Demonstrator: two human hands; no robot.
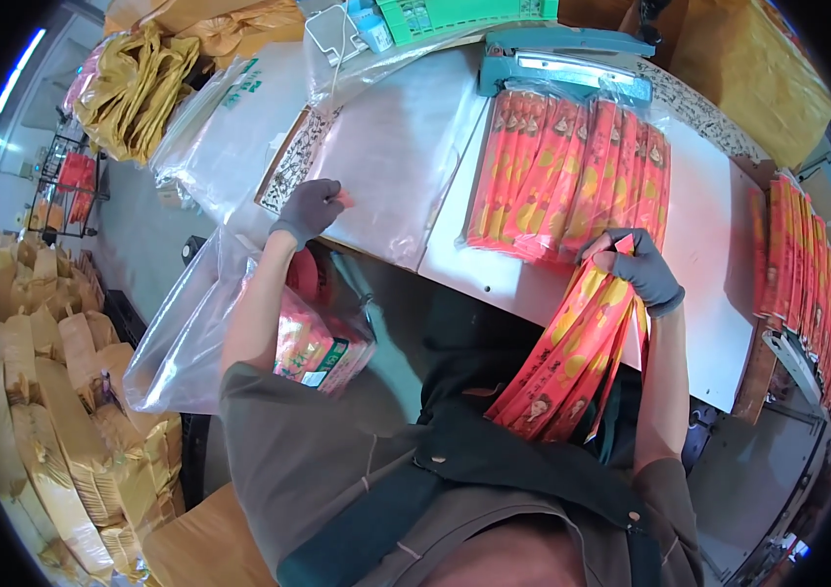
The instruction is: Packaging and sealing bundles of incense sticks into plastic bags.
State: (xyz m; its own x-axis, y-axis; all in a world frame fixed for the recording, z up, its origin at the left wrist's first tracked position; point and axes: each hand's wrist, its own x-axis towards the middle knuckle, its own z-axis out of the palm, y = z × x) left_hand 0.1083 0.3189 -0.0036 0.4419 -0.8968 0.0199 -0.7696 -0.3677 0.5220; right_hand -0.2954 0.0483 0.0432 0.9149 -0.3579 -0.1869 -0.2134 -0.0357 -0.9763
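Observation:
My right hand [643, 274], in a grey glove with bare fingertips, grips the top end of a bundle of long red-and-yellow packets [572, 357]. The bundle hangs slanting down toward my lap, in front of the table edge. My left hand [313, 210], gloved the same way, is closed above the table's left part; whether anything is between its fingers I cannot make out. Beyond my right hand, rows of similar red packets [567, 176] lie in clear plastic at the foot of a teal bench sealer [567, 64]. Clear plastic sheets [386, 157] lie beside my left hand.
A clear plastic bag [190, 338] and red packs [308, 347] are below my left forearm. More red packets [807, 279] stack at the right edge. A green basket [464, 15] stands at the back. Brown wrapped bundles [44, 391] pile up at left.

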